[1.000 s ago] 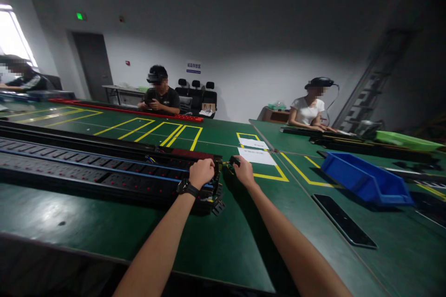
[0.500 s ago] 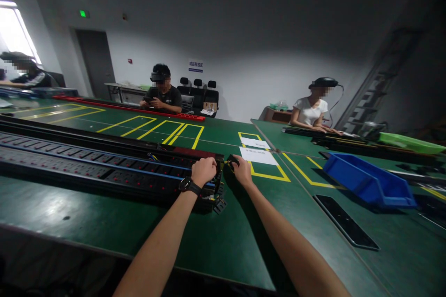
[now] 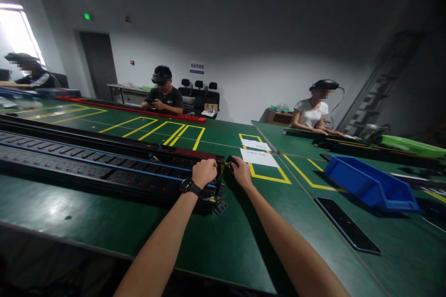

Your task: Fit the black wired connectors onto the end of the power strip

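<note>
A long black rack-like assembly (image 3: pixel 132 174) with blue strips and small red dots lies across the green table. At its right end my left hand (image 3: pixel 205 172), with a black watch on the wrist, is closed on the end of the assembly; its fingertips are partly hidden. Just beyond that end, my right hand (image 3: pixel 241 171) pinches a small black part (image 3: pixel 232 161). Short yellow wires (image 3: pixel 226 164) show between the two hands. A grey slotted piece (image 3: pixel 220 207) sticks out at the assembly's near right corner.
Right of my hands are a blue bin (image 3: pixel 369 183) and a flat black panel (image 3: pixel 348 225). White papers (image 3: pixel 259 157) lie beyond my right hand. Three people sit across the tables. A green tray (image 3: pixel 413 146) is far right, a red rail (image 3: pixel 139 109) at the back.
The whole view has shifted slightly, with the scene a little lower and to the right. Both hands keep their places at the assembly's end. The right-hand person's hands have moved a little.
</note>
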Tool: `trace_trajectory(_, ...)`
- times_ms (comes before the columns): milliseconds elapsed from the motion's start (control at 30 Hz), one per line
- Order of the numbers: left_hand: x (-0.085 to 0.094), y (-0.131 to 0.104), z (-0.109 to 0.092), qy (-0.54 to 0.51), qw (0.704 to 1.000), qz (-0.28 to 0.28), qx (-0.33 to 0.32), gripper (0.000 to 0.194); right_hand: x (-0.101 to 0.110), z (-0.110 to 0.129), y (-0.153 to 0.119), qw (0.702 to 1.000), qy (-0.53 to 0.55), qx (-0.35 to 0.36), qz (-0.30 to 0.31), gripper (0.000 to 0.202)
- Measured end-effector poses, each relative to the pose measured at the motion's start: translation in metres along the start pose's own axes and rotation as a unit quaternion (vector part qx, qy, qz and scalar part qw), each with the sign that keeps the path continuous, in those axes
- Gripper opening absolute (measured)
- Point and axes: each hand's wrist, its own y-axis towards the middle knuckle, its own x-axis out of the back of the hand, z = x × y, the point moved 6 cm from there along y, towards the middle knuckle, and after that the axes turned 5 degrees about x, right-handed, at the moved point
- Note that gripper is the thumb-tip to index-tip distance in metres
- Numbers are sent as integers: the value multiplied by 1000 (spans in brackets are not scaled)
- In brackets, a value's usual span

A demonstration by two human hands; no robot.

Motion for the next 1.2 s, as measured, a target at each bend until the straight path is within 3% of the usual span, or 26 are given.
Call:
trace_trajectory(333,-2,2,1,-3,1000,-6,-7,30,5,1,2,1000,2,3,-20,37)
trace_trajectory(1200,-2,2,1,5,1000,2,1,29,-1,8,-2,997,61,31,42,29)
